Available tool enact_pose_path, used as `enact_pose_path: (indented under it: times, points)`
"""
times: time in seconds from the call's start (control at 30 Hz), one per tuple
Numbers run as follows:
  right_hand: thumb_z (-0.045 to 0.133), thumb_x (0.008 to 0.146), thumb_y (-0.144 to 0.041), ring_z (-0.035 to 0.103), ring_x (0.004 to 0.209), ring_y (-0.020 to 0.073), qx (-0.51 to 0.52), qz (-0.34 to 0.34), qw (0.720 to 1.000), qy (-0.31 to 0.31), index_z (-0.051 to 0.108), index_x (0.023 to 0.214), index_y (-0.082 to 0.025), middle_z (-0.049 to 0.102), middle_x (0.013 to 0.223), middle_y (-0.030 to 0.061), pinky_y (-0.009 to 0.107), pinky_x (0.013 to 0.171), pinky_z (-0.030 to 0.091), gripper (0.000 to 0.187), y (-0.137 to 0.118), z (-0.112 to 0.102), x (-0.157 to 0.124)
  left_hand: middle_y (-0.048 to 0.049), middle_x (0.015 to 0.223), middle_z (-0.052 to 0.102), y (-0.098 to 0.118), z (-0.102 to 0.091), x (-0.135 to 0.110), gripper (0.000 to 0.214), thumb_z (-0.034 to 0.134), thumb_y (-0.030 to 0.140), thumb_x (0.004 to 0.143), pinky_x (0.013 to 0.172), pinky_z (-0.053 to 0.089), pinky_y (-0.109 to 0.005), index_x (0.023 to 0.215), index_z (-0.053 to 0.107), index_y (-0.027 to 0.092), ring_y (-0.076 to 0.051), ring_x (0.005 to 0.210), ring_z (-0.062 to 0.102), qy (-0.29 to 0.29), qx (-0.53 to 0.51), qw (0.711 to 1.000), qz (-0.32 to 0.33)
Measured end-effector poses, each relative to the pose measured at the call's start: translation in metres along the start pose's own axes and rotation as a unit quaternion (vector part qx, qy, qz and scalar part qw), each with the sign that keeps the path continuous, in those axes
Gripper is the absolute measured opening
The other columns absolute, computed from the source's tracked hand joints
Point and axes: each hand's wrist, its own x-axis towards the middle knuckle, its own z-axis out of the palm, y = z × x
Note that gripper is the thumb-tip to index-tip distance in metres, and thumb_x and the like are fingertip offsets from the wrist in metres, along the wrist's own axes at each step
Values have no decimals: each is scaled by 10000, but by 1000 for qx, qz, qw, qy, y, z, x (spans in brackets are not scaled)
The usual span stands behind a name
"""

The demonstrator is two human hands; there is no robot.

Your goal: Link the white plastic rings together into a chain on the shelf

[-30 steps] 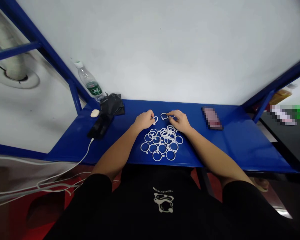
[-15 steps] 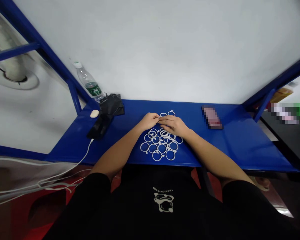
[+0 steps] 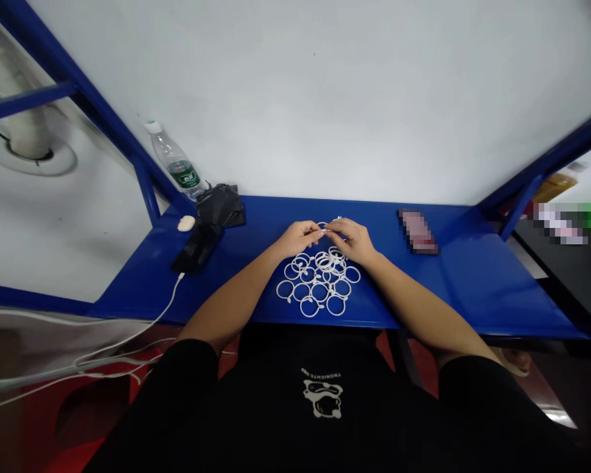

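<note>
Fingertips of both my hands meet above the table, pinching a small white piece mostly covered by the fingers; its full shape is hidden. My left hand is closed on it from the left. From the right, my right hand holds it between thumb and fingers. Just below my hands lies a loose cluster of thin white rings with small tabs, several overlapping. Behind the fingers, more white rings show only in part.
The blue table backs onto a white wall. At its left are a clear bottle with a green label, a crumpled black bag, a cream-coloured rounded object and a white cable. A blurred-out phone-like object lies right.
Both hands have shifted slightly right, and my right hand's fingers have curled in from lying flatter. The white piece now shows between the fingertips, and more of the upper rings is uncovered.
</note>
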Motion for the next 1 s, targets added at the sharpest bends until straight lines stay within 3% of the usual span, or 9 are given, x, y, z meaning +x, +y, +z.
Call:
enact_pose_path:
  times: [0.17, 0.4, 0.53, 0.67, 0.8, 0.9, 1.0]
  points:
    - [568, 1022, -297, 768, 1004, 227, 3, 19, 1000, -5, 773, 1164, -270, 816, 1110, 78, 418, 936, 634, 251, 0, 0, 0, -21, 778, 714, 4, 1, -6, 255, 575, 394, 1048, 698, 517, -294, 914, 666, 196, -144, 685, 649, 16, 88, 995, 38]
    - [564, 868, -192, 747, 896, 213, 6, 21, 1000, 0, 751, 913, -251, 796, 952, 49, 375, 859, 615, 202, -3, 1, 0, -13, 727, 682, 18, 4, -14, 300, 539, 337, 1066, 681, 445, -315, 829, 671, 212, -147, 643, 596, -5, 214, 972, 91]
    - [533, 857, -178, 734, 872, 209, 32, 12, 999, -8, 740, 803, -254, 771, 890, 39, 376, 846, 605, 227, 2, 3, 0, -13, 769, 687, 18, 8, -14, 266, 565, 320, 1049, 729, 458, -316, 838, 690, 217, -162, 714, 620, -17, 243, 963, 117]
    - [519, 907, -177, 732, 881, 215, 21, 31, 999, -13, 786, 969, -261, 786, 938, 41, 392, 861, 607, 286, 4, 1, -1, -29, 848, 719, 16, 9, -14, 197, 623, 326, 1022, 775, 480, -326, 882, 728, 234, -181, 788, 648, 2, 269, 955, 124]
    - [566, 977, -256, 723, 1033, 256, -22, 60, 998, 19, 749, 1238, -271, 781, 1177, 79, 449, 946, 606, 319, 7, -1, 0, -37, 841, 724, 16, 4, -13, 201, 650, 329, 1016, 757, 476, -334, 866, 749, 240, -195, 781, 652, 70, 296, 948, 90]
    - [615, 971, -283, 701, 1107, 293, -66, 89, 994, 16, 761, 1216, -259, 772, 1192, 98, 496, 1015, 579, 286, 19, -1, -1, -61, 849, 746, 16, -1, -10, 189, 681, 342, 1000, 769, 478, -354, 881, 778, 232, -241, 827, 686, 121, 332, 935, 23]
    - [668, 918, -265, 690, 1116, 321, -112, 137, 984, -3, 790, 1155, -225, 775, 1179, 118, 538, 1034, 557, 269, 37, 1, -4, -80, 923, 788, 13, -5, -7, 152, 706, 329, 983, 827, 488, -380, 1018, 814, 228, -278, 908, 723, 123, 356, 926, -18]
